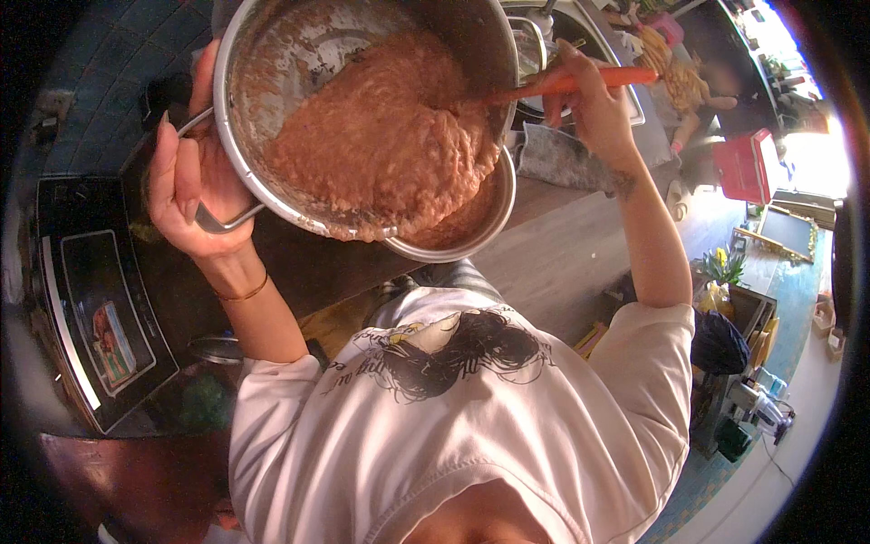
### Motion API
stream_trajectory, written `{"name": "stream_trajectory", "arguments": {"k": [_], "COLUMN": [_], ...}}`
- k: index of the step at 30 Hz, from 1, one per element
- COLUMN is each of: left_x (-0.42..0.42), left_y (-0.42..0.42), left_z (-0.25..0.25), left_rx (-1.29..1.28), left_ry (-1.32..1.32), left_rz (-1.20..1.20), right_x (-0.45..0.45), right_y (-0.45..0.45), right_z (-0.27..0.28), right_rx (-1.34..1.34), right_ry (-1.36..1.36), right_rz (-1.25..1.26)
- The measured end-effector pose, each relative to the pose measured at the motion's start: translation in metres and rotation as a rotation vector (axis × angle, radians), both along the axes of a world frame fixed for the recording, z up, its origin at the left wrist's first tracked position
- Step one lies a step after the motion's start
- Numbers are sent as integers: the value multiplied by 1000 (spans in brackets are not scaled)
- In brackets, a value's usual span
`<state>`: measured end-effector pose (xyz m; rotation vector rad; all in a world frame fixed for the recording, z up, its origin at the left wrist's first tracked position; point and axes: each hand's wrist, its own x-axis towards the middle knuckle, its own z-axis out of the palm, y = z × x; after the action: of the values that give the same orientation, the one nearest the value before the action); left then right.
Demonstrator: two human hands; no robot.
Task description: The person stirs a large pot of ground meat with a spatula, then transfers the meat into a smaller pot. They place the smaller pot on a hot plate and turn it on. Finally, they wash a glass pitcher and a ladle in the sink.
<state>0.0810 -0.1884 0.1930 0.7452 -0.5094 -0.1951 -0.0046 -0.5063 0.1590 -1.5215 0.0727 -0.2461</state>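
My left hand (197,180) grips the metal loop handle of a large stainless-steel pot (228,126), which is tilted towards me. A thick, lumpy pinkish-brown mixture (380,136) has slumped to the lower rim and hangs over it. My right hand (598,112) holds an orange-handled spatula (629,75), whose far end is sunk in the mixture. Partly behind the tilted pot, a second metal pot (442,256) holds a similar brownish mass (455,224). Smears of the mixture coat the tilted pot's inner wall.
A sink (635,102) lies beyond my right hand, with a grey cloth (557,156) along the counter's edge. A black oven-like appliance (109,306) is at left. Another person (680,88) is at upper right, near a red box (744,166). A potted plant (722,266) stands further right.
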Motion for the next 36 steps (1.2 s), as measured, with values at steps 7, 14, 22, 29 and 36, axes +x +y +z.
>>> {"name": "stream_trajectory", "arguments": {"k": [7, 14, 22, 29, 36], "left_x": [-2, -2, 4, 15, 29], "left_y": [4, -6, -7, -3, 8], "left_z": [1, 4, 4, 10, 5], "left_rx": [-56, -21, -89, -75, -10], "left_ry": [98, 48, 97, 199, 272], "left_rz": [-58, 30, 1, -59, -88], "right_x": [-7, -23, -46, -77, -89], "right_y": [7, 2, -14, -30, -8], "right_z": [5, 29, 48, 76, 45], "right_rx": [157, 72, 35, -242, -518], "right_ry": [139, 40, -179, -296, -409], "right_rz": [-24, 47, 169, 145, 87]}}
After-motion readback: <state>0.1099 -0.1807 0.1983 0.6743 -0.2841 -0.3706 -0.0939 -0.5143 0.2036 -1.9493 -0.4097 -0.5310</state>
